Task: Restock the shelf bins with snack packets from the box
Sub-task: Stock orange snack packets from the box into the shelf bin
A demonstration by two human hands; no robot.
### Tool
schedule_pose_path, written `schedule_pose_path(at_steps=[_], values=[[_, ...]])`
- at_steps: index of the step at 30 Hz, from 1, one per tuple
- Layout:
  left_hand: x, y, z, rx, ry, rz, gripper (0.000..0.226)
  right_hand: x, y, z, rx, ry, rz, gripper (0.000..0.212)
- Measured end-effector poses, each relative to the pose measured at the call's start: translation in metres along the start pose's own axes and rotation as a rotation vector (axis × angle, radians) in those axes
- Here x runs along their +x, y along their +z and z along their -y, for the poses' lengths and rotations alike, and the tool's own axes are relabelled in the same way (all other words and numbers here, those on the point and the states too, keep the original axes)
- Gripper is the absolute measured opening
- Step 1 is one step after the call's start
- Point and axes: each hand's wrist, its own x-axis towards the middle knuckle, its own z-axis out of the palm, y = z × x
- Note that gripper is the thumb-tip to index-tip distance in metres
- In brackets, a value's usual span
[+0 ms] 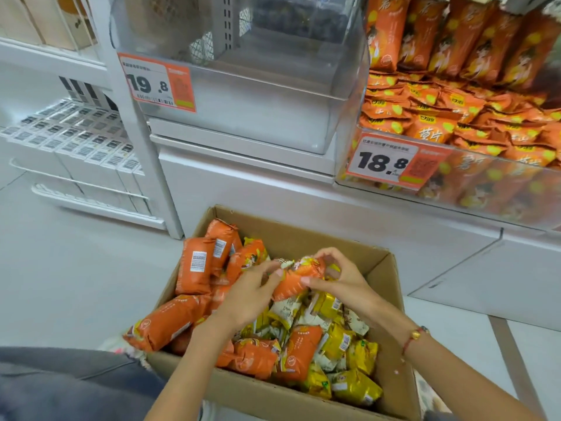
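**Ana:** Grey trouser knee down at seven o'clock, so the person looks to be crouching right over the cardboard box, probably to keep the reach short.

**Ben:** And both hands are in it. Left hand and right hand meet at the box's centre, fingers curled round the two ends of one orange packet, lifted clear of the heap. I'd say two hands because the pack is long and slippery.

**Ana:** Around it, more orange packs stand on end at ten o'clock, small yellow packets piled at five o'clock. Sorted by kind, roughly.

**Ben:** Further out, at twelve o'clock, the clear bin with the 19.8 price tag sits bare.

**Ana:** At two o'clock the neighbouring bin, tagged 18.8, is heaped with orange packs just like the held one. My guess: that's its home.

**Ben:** Far left, nine o'clock, white boxes on a wire shelf, not part of this.
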Motion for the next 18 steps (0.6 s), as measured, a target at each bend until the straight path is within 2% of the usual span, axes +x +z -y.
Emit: schedule_pose_path(at_steps=[2,5,7,9,12,15,17,18], values=[[-0.002,0.002,-0.004,-0.111,-0.070,0.063,0.035,-0.003,-0.009,0.011,0.082,-0.018,0.039,0.042],[-0.006,-0.004,-0.014,-0.301,-0.159,0.230,0.031,-0.009,-0.015,0.015,0.213,-0.033,0.072,0.057],[-0.009,-0.006,-0.013,-0.369,-0.158,0.326,0.039,-0.012,-0.014,0.014,0.275,-0.023,0.100,0.067],[-0.010,-0.006,-0.007,-0.385,-0.158,0.350,0.044,-0.012,-0.011,0.013,0.296,-0.006,0.131,0.069],[-0.010,-0.009,-0.001,-0.340,-0.172,0.282,0.051,-0.008,-0.009,0.015,0.176,0.047,0.167,0.062],[-0.008,-0.016,0.001,-0.366,-0.181,0.142,0.069,0.001,-0.010,0.013,0.105,0.226,0.214,0.078],[-0.008,-0.017,-0.001,-0.435,-0.179,-0.024,0.062,0.004,-0.006,0.006,0.063,0.410,0.239,0.076],[-0.008,-0.017,-0.001,-0.457,-0.180,-0.118,0.056,0.005,-0.002,-0.001,-0.069,0.471,0.228,0.072]])
